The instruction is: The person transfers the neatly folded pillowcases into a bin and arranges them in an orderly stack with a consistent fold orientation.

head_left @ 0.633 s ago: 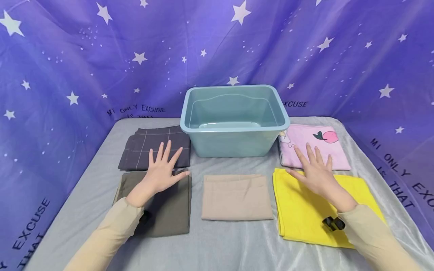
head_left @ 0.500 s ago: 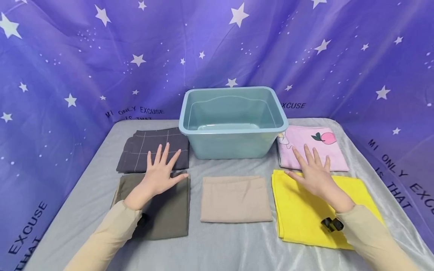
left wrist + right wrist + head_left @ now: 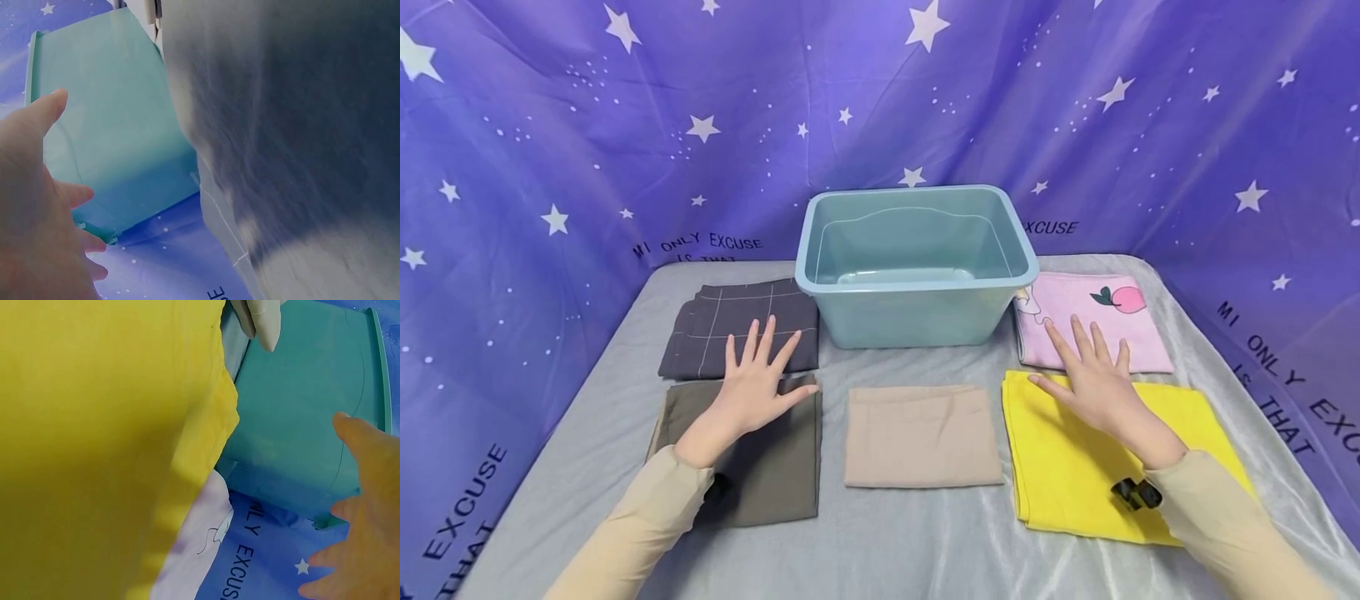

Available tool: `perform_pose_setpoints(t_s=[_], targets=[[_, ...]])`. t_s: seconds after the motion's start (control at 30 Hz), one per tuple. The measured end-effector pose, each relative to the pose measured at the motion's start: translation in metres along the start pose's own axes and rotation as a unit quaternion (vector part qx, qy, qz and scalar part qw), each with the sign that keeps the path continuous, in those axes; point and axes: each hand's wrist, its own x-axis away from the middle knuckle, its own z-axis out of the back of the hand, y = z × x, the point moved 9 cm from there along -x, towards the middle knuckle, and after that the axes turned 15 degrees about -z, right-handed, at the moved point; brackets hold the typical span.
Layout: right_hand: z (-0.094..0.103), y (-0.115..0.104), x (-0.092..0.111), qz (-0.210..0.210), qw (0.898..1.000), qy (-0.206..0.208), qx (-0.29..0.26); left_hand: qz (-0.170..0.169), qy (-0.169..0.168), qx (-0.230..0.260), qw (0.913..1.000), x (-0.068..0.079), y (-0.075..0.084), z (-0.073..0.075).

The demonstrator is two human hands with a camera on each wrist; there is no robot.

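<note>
Pale blue-green plastic makes up the tub (image 3: 917,321), which stands at the centre of the head view with its rolled rim, rounded corners and smooth inside all in sight. Both wrist views show only its outer wall, flat and tapering. The left hand (image 3: 748,396), left of centre in the head view, spreads its fingers over the olive cloth (image 3: 778,483) and the lower edge of the charcoal cloth (image 3: 730,321). The right hand (image 3: 1099,387), fingers likewise fanned apart, lies over the top of the yellow cloth (image 3: 1060,483) and the pink cloth (image 3: 1101,304); both palms face down.

The right wrist view gives what the head view cannot — the yellow fabric's fine weave and soft, wavy edge, with a strip of pink below it. In the left wrist view a dark, blurred surface fills the right side; which cloth it is, I cannot tell.

All the cloths are folded into flat rectangles: charcoal with thin pale grid lines, pink with a printed peach, and, at lower centre, a plain beige cloth (image 3: 921,437). Beneath them the grey tabletop (image 3: 917,550) has a velvety sheen; behind hangs a creased purple curtain (image 3: 865,75) with white stars.
</note>
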Motion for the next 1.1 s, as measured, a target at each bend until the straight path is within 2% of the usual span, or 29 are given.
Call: perform_pose_setpoints(t_s=[0.4,0.73,0.9,1.1], targets=[[-0.002,-0.007,0.001,0.018,1.000,-0.001,-0.012,-0.008,-0.005,0.012,0.9999,0.002,0.006,0.000],[-0.006,-0.014,0.003,0.044,0.999,0.003,-0.020,-0.008,-0.009,0.042,0.9991,0.003,0.010,-0.005],[-0.008,-0.018,0.005,0.053,0.998,-0.004,-0.034,-0.010,-0.014,0.044,0.9989,0.004,0.014,-0.009],[-0.010,-0.024,0.008,0.070,0.996,-0.012,-0.062,-0.009,-0.004,0.073,0.9973,0.004,0.022,-0.010]])
